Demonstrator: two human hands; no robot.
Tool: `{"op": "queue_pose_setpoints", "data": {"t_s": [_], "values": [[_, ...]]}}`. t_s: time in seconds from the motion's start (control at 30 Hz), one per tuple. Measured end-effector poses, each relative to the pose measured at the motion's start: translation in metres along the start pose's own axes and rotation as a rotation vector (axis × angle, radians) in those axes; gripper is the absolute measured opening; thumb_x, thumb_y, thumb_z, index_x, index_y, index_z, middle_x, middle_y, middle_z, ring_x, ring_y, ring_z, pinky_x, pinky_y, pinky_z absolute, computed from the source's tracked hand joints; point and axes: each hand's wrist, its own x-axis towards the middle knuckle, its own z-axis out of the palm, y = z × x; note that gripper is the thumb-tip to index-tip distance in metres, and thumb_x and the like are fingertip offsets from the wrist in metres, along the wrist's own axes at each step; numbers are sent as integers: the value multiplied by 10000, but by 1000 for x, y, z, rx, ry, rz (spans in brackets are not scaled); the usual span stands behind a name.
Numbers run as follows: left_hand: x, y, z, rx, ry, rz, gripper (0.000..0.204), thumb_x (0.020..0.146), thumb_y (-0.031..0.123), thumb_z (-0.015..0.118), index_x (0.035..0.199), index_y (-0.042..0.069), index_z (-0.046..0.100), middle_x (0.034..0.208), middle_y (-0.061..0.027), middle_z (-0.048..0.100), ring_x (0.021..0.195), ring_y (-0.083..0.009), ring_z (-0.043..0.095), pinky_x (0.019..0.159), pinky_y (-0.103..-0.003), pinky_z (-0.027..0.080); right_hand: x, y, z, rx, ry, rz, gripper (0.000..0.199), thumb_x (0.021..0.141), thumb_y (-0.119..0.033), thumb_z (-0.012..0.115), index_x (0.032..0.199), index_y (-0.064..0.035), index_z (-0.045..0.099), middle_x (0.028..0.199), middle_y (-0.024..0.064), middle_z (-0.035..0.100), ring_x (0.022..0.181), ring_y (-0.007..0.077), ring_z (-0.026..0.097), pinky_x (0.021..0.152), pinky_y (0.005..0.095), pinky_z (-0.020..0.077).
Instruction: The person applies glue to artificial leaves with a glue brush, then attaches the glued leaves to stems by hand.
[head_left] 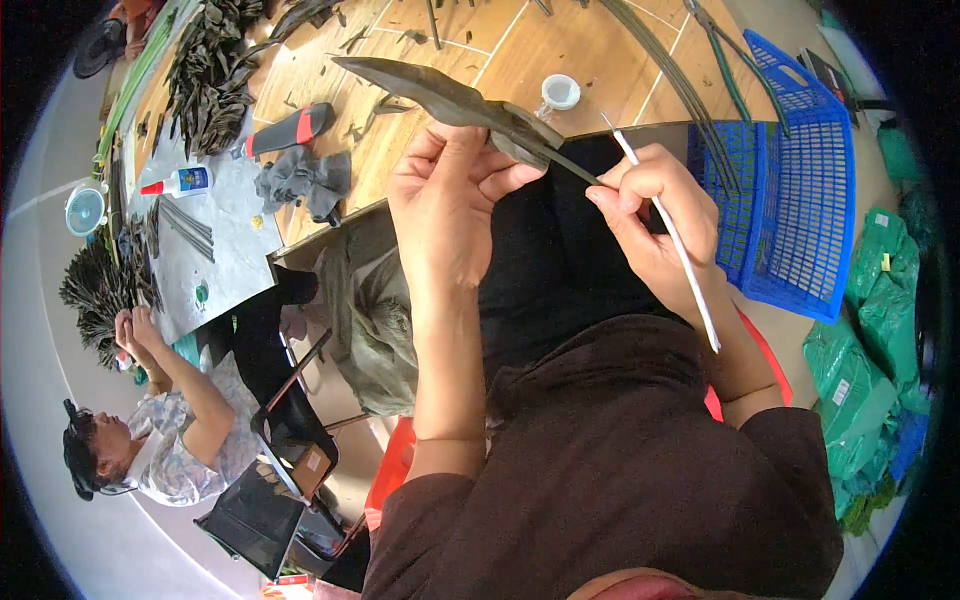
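Observation:
A long dark brown-grey artificial leaf (430, 88) on a thin stem is held up in front of me, over the table's near edge. My left hand (450, 190) pinches the leaf near its base between thumb and fingers. With thumb and forefinger, my right hand (660, 205) grips the stem (578, 170). A slim white brush-like stick (680, 245) also lies across the fingers of that hand, its thin dark tip pointing up past the knuckles. Just beyond the hands, a small white cup (560, 92) stands on the table.
On the wooden table (400, 190) are a red-and-black tool (290, 130), a glue bottle (178, 181), crumpled grey cloth (305, 183) and dark leaves (210, 75). Pliers (722, 55) and long stems reach over a blue basket (790, 200) at right. A co-worker (185, 430) sits at left.

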Motion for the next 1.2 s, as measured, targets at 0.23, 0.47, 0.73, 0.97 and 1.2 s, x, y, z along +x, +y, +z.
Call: {"op": "queue_pose_setpoints", "data": {"t_s": [0.23,0.47,0.73,0.97,1.2], "values": [[12,-9,8,67,18,-29,160,886,104,505,845,-41,560,777,-113,611,655,-183,630,548,-314,571,3,14,-9,-1,11,-28,241,651,101,657,733,-30,472,642,97,475,551,232,509,486,302,401],[17,-15,11,61,55,3,147,872,85,516,842,-52,558,734,-147,618,589,-212,627,533,-311,559,3,26,-9,-19,18,-44,228,652,101,647,734,-20,472,641,101,474,549,242,505,491,308,403],[20,-23,3,29,54,-78,133,866,58,502,821,-53,559,730,-155,613,585,-211,626,528,-314,562,5,28,-8,21,-1,-42,218,663,96,643,729,-16,468,642,103,473,548,242,502,492,307,400],[19,-20,2,0,36,-100,145,870,68,490,837,-50,567,729,-159,622,573,-204,628,512,-311,562,4,28,-8,3,-33,-44,218,663,94,643,733,-16,469,647,107,477,557,246,508,499,311,405],[18,-19,0,-33,40,-90,144,871,76,492,865,-39,578,718,-150,624,566,-195,625,498,-302,553,3,25,-6,20,-56,-10,221,662,94,647,726,-18,467,653,102,472,558,239,503,502,299,401]]}}
